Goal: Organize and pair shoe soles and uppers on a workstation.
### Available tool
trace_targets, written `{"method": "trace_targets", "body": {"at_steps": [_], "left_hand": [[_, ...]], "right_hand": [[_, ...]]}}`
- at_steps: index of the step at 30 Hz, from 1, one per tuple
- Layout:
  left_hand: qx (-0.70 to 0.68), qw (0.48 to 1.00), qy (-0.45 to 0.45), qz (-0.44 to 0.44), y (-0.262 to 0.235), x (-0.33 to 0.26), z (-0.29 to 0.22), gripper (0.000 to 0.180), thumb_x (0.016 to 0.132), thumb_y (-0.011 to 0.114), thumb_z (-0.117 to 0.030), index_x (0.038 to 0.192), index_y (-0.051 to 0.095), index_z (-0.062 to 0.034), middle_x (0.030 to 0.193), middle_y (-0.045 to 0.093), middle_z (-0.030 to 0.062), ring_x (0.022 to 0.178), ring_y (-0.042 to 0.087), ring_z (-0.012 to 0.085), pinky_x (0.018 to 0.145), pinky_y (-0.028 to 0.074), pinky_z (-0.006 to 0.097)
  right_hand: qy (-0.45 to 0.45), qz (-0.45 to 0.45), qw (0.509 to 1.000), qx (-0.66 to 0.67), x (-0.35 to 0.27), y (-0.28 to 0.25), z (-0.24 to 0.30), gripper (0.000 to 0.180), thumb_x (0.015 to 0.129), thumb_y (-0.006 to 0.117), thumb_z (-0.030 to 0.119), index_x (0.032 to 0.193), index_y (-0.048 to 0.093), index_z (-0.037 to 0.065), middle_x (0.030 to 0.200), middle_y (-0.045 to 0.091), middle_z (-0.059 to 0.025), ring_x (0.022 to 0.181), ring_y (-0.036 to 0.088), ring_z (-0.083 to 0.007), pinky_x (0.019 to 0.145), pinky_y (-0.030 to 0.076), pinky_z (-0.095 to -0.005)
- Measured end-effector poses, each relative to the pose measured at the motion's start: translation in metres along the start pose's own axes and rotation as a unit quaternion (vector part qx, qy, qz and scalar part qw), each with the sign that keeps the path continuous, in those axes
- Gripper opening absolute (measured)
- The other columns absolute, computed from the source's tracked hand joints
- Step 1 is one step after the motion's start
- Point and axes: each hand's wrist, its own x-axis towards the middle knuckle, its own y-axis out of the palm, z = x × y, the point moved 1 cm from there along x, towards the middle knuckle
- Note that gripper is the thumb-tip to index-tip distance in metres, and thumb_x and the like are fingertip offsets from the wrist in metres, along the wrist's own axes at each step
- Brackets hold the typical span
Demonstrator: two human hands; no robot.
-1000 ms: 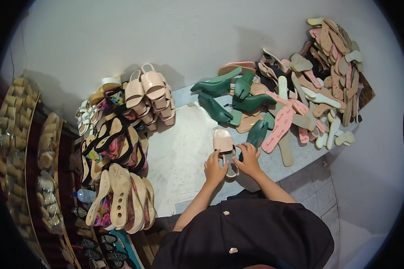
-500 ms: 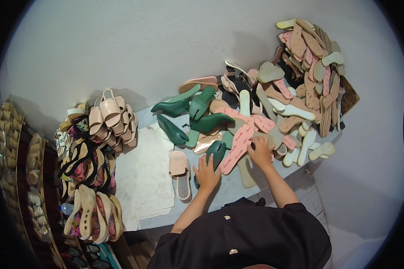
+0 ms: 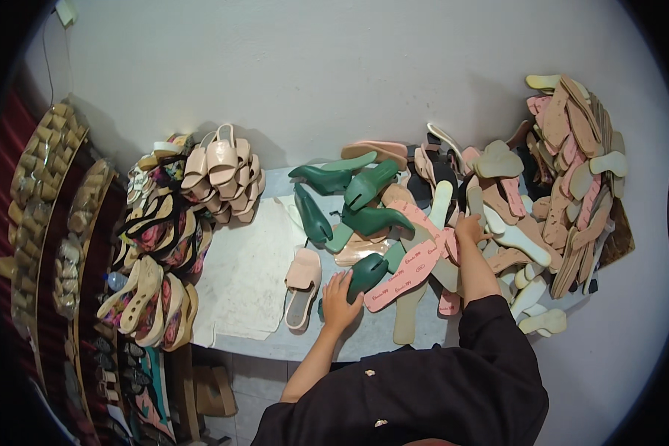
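The left hand [image 3: 340, 301] is on the near end of a green shoe last [image 3: 367, 275] (a block shaped like a foot). Its thumb sits apart from its fingers, so the hand looks fairly wide, but I cannot tell if it grips. The last lies on the table [image 3: 375, 334], near the middle of its front part. The right hand [image 3: 470, 229] reaches in among the flat insoles, farther back and to the right. Its fingers are bent, and I cannot tell if they hold anything.

A long pink insole [image 3: 405, 279] with red marks lies between the two hands, with one end right by the last. A beige insole [image 3: 406, 318] pokes out from under it, toward the person. More green lasts [image 3: 314, 215] lie behind, all in a jumble.

Just left of the left hand is one pale pink slide sandal [image 3: 302, 290], with its toe pointing away from the person. Next to it, a white sheet [image 3: 241, 279] is spread out flat. At the left end, light pink heeled sandals [image 3: 223, 167] are stacked up, and chunky wedge sandals [image 3: 141, 297] are piled nearer the person. A big heap of insoles [image 3: 569, 134] stands at the far right, by the wall [image 3: 334, 67].
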Motion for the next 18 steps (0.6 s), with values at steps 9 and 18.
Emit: {"method": "trace_targets", "body": {"at_steps": [9,18], "left_hand": [[-0.08,0.996,-0.021,-0.043,-0.023,0.002,0.01,0.054,0.075,0.062,-0.018,0.125,0.047,-0.0047,0.124,0.048,0.0198,0.119,0.042,0.0351,0.099,0.031,0.044],[-0.221,0.975,-0.011,-0.004,-0.06,0.021,0.001,0.043,0.078,0.058,-0.01,0.12,0.051,-0.001,0.116,0.052,0.0188,0.115,0.047,0.0303,0.098,0.034,0.036]], "right_hand": [[0.033,-0.036,0.998,0.039,0.029,0.008,0.008,0.047,0.079,0.054,0.027,0.118,0.041,0.004,0.103,0.062,-0.0192,0.108,0.052,-0.0334,0.1,0.006,-0.0599],[-0.165,-0.09,0.95,0.249,0.006,-0.078,-0.003,0.025,0.071,0.055,0.017,0.092,0.05,0.004,0.084,0.06,-0.0177,0.082,0.058,-0.0349,0.076,0.044,-0.037]]}}
